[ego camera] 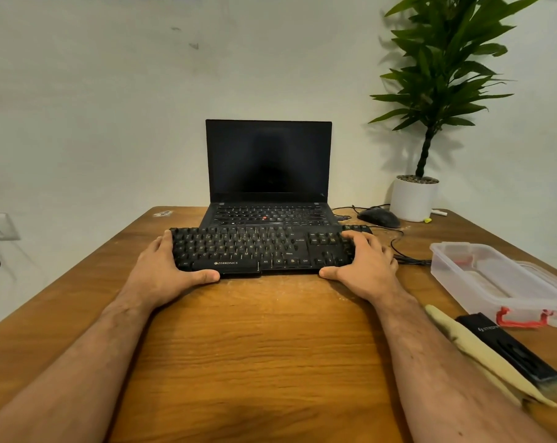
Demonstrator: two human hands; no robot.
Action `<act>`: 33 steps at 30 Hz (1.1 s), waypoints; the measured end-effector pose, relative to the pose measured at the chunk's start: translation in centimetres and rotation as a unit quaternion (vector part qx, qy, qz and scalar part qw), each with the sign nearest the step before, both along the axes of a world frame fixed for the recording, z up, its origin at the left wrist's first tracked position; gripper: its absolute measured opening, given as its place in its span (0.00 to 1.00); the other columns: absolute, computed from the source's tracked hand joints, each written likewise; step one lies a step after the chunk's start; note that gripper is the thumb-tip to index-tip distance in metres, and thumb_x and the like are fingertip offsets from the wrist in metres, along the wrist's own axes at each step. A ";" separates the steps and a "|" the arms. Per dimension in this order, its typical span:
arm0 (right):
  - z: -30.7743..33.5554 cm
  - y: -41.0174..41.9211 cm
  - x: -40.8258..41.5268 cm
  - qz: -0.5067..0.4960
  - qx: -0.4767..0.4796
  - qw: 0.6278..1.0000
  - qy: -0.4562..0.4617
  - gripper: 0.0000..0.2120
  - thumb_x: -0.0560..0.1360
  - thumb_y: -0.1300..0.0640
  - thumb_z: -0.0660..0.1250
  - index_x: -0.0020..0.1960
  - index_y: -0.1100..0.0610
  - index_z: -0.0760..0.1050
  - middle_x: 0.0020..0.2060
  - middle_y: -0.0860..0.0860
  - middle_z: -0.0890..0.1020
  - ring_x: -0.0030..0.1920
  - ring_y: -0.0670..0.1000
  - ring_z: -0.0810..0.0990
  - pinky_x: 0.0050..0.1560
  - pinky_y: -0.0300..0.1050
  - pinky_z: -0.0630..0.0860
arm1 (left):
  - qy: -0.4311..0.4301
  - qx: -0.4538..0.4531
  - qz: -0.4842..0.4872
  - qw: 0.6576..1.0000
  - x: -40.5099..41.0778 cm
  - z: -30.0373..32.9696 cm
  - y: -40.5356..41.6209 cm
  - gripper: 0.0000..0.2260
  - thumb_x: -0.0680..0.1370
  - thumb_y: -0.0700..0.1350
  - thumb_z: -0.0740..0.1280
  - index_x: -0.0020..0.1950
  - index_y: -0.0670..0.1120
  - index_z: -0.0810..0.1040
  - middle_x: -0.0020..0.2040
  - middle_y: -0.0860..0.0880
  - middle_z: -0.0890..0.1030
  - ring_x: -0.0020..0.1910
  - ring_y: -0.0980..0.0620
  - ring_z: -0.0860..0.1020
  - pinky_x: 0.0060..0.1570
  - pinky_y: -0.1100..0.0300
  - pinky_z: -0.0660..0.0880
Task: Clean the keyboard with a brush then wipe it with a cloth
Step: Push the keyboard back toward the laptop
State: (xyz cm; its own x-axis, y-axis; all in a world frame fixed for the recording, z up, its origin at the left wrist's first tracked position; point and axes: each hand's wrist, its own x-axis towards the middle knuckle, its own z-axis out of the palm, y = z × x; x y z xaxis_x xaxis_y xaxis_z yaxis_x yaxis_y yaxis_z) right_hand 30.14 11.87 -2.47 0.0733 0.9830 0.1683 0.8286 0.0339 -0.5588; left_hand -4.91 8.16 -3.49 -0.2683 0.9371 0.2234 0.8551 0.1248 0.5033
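A black Zebronics keyboard (258,251) lies on the wooden table (255,340) in front of an open laptop. My left hand (162,270) grips its left end, thumb along the front edge. My right hand (363,263) grips its right end, fingers over the number keys, thumb on the front edge. At the right front, a black brush (507,346) lies flat, its bristles towards me. A pale yellow cloth (481,350) lies rolled beside it, partly under my right forearm.
A black laptop (267,174) with a dark screen stands behind the keyboard. A black mouse (379,217) and cables lie at the back right beside a potted plant (414,199). A clear plastic box (500,282) with red clasps sits at the right edge.
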 end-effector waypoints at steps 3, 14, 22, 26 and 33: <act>0.0 0.0 0.0 0.000 0.001 1.000 0.001 0.47 0.64 0.36 0.78 0.77 0.40 0.59 0.79 0.51 0.58 0.78 0.61 0.54 0.77 0.63 0.52 | -0.007 -0.002 0.000 1.000 -0.2 0.0 -0.1 0.68 0.49 0.81 0.68 0.81 0.48 0.53 0.78 0.46 0.62 0.76 0.44 0.63 0.73 0.43 0.64; 0.6 -2.0 -1.6 0.033 0.052 0.998 -0.011 0.37 0.71 0.40 0.73 0.76 0.42 0.62 0.79 0.51 0.60 0.80 0.59 0.49 0.78 0.62 0.46 | 0.117 0.051 -0.048 0.991 3.0 0.6 -3.4 0.55 0.68 0.76 0.62 0.82 0.44 0.46 0.82 0.46 0.49 0.81 0.49 0.47 0.76 0.53 0.47; 1.7 -7.3 -3.1 0.068 0.059 0.987 -0.133 0.21 0.79 0.51 0.65 0.71 0.48 0.72 0.71 0.52 0.72 0.73 0.55 0.64 0.75 0.55 0.62 | 0.138 0.029 -0.110 0.984 7.1 1.1 -7.4 0.45 0.75 0.71 0.60 0.82 0.49 0.49 0.82 0.51 0.52 0.80 0.53 0.50 0.75 0.56 0.51; 4.4 -11.0 -1.0 -0.020 0.051 0.986 -0.156 0.12 0.78 0.53 0.66 0.60 0.54 0.80 0.56 0.56 0.80 0.61 0.55 0.75 0.63 0.52 0.75 | 0.192 0.062 -0.153 0.967 9.8 1.2 -9.8 0.33 0.79 0.65 0.60 0.80 0.52 0.60 0.79 0.54 0.62 0.77 0.56 0.59 0.73 0.61 0.53; 6.6 -15.9 5.5 -0.031 -0.065 0.966 -0.247 0.09 0.75 0.48 0.71 0.48 0.52 0.78 0.49 0.51 0.81 0.55 0.52 0.79 0.64 0.55 0.76 | 0.050 0.025 -0.218 0.974 18.0 2.5 -12.3 0.13 0.80 0.57 0.65 0.58 0.54 0.83 0.51 0.56 0.84 0.50 0.61 0.79 0.55 0.64 0.77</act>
